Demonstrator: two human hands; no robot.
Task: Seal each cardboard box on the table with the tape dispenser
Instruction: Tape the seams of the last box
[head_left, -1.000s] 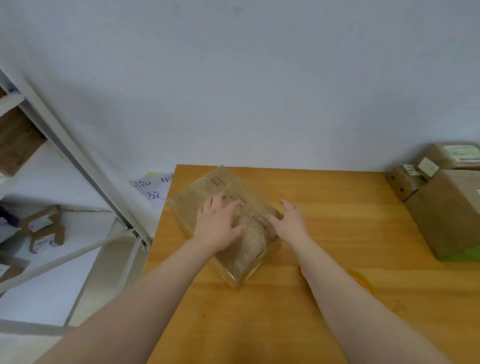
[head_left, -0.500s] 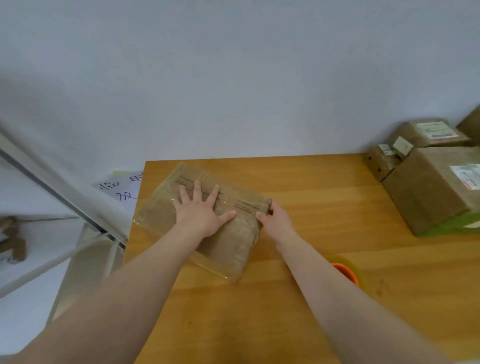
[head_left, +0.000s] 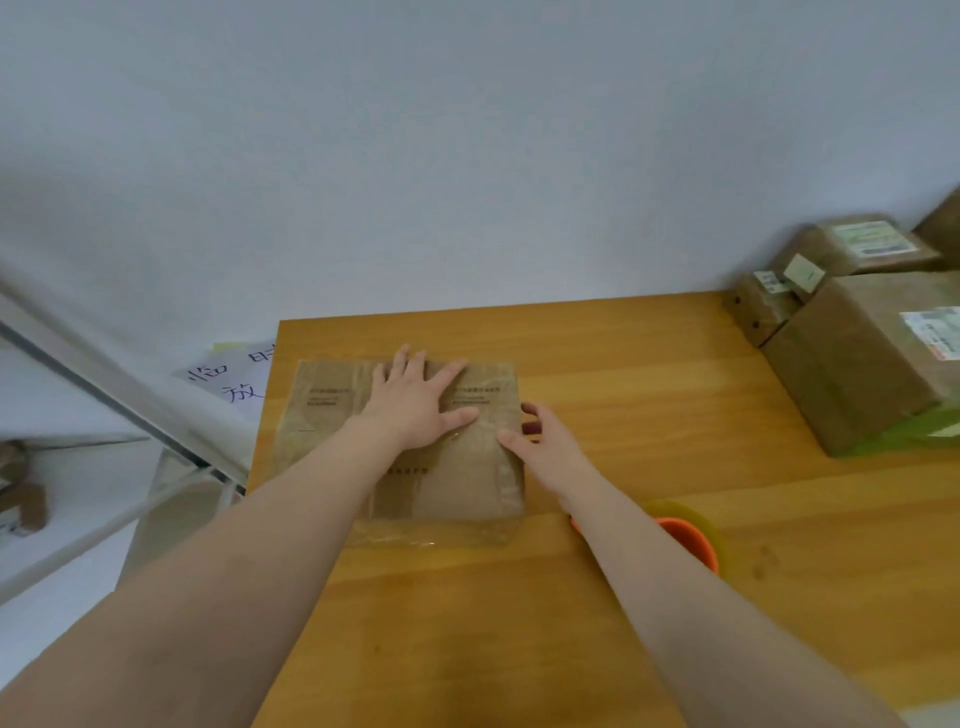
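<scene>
Cardboard box on wooden table by wall — left hand spread flat, right hand gripping edge.

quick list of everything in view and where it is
flat box: one, brown, table's left side
table: one, orange-brown wood, against the wall
stacked boxes: at least three, brown, table's far right
tape dispenser: one, orange, partly behind the right forearm
paper sign: one, white, left of the table
shelf frame: one, pale metal, far left
left hand: flat on the flat box
right hand: holds its right edge, thumb on top
</scene>
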